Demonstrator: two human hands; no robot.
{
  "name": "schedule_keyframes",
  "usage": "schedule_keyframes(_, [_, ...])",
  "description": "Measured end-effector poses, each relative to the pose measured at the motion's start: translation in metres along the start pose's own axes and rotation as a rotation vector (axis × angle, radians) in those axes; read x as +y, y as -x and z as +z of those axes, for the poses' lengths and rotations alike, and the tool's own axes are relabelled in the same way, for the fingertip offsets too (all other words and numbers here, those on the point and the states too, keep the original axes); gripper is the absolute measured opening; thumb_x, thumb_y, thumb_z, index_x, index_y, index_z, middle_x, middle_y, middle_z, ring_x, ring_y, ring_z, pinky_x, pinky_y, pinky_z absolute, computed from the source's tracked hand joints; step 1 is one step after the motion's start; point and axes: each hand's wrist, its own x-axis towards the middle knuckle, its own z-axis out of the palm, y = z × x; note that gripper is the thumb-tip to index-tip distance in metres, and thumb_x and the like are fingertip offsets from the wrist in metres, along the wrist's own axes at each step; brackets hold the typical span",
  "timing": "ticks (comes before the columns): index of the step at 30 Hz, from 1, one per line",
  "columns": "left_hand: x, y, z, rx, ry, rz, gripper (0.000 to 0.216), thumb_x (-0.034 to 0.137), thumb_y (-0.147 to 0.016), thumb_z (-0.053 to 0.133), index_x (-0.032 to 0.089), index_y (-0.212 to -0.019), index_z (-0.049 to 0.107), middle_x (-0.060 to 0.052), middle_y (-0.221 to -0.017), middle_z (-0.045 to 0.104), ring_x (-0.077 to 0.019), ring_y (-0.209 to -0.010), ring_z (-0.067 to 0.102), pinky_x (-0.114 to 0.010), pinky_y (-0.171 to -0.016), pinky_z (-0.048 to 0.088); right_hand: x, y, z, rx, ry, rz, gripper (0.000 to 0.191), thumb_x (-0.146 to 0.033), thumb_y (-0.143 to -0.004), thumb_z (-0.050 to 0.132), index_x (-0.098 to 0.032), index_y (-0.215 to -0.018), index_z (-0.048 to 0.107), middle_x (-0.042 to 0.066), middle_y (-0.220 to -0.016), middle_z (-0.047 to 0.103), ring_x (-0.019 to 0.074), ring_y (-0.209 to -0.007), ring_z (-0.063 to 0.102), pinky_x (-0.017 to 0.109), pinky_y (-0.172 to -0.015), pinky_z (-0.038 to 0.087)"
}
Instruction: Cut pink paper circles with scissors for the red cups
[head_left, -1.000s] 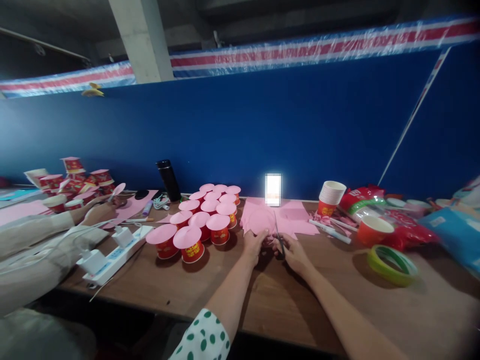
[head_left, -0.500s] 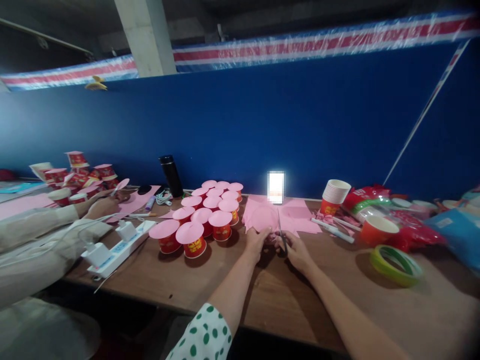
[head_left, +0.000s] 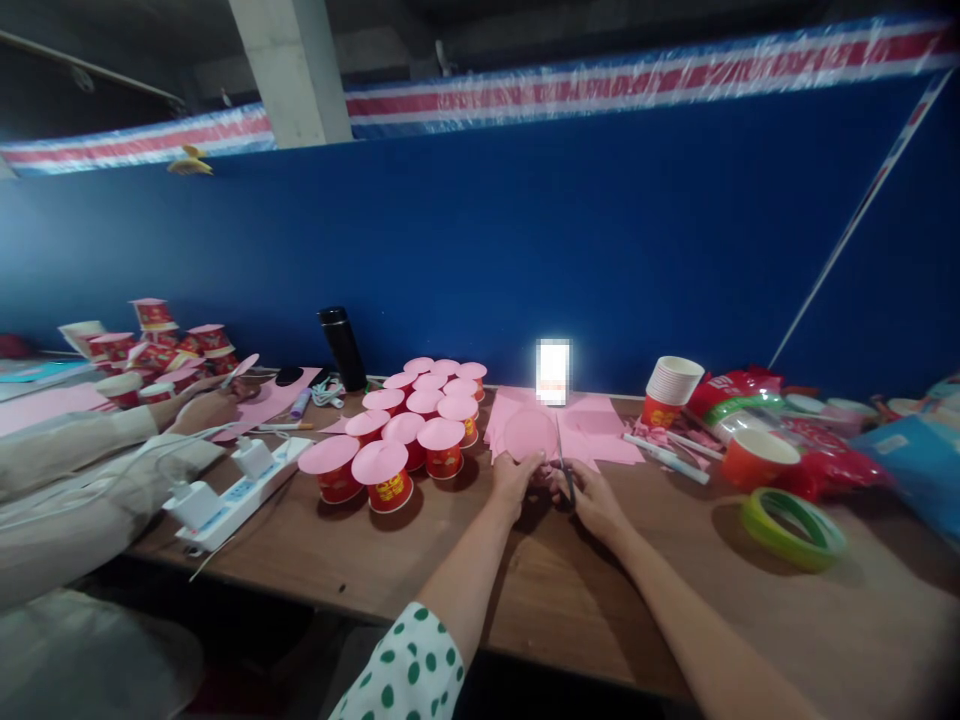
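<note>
Our right hand (head_left: 596, 500) has its grip wrapped tight around the handles of the scissors (head_left: 564, 468), blades pointing up and away from us, right beside the pink paper disc (head_left: 529, 435); blades too small to tell if they're apart. Left hand (head_left: 514, 475) grip is a narrow pinch on the disc's lower edge, holding it tilted up off the counter (head_left: 570, 610); we judge that's to put its rim at the blades. Both forearms come in low from the near edge, wrists angled inward, hands nearly touching in the middle. Just behind the disc lies a spread of pink sheets (head_left: 596, 428), with a lit phone (head_left: 553, 372) propped against the blue wall. To the left, close at hand, is a cluster of red cups (head_left: 409, 440) capped with pink discs. Further left are a power strip (head_left: 232, 495), a black flask (head_left: 343, 348) and a co-worker's hand (head_left: 202, 412). To the right are a stack of paper cups (head_left: 670, 390), an orange cup (head_left: 754, 458) and a green tape roll (head_left: 795, 528), well apart from our hands.
</note>
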Motion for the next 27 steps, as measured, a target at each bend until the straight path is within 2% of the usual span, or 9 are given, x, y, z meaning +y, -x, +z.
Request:
schedule_keyframes(5, [0.0, 0.0005, -0.0001, 0.013, -0.019, 0.01, 0.034, 0.037, -0.052, 0.077, 0.007, -0.063, 0.063, -0.007, -0.054, 0.062, -0.0138, -0.046, 0.057, -0.025, -0.047, 0.046, 0.0035, -0.0008, -0.001, -0.008, -0.017, -0.025, 0.04, -0.044, -0.076, 0.057, -0.016, -0.105, 0.058, 0.004, -0.074, 0.065, 0.0155, -0.063, 0.061, 0.028, -0.059, 0.051])
schedule_keyframes(13, [-0.0021, 0.0006, -0.0005, -0.013, -0.024, 0.031, 0.037, 0.038, -0.053, 0.076, 0.007, -0.067, 0.063, -0.007, -0.057, 0.064, -0.0151, -0.048, 0.059, -0.027, -0.05, 0.048, -0.0021, 0.0007, -0.0001, -0.002, -0.021, 0.003, 0.039, -0.044, -0.076, 0.057, -0.016, -0.104, 0.057, 0.002, -0.068, 0.061, 0.0141, -0.057, 0.057, 0.025, -0.05, 0.047])
schedule_keyframes(27, [-0.0014, 0.0014, 0.0, -0.033, -0.019, 0.027, 0.038, 0.039, -0.054, 0.076, 0.006, -0.067, 0.063, -0.007, -0.057, 0.063, -0.0155, -0.047, 0.059, -0.028, -0.048, 0.048, 0.0005, 0.0002, -0.0009, -0.003, -0.021, 0.019, 0.036, -0.042, -0.075, 0.057, -0.017, -0.102, 0.056, 0.0, -0.067, 0.059, 0.0133, -0.056, 0.055, 0.024, -0.049, 0.044])
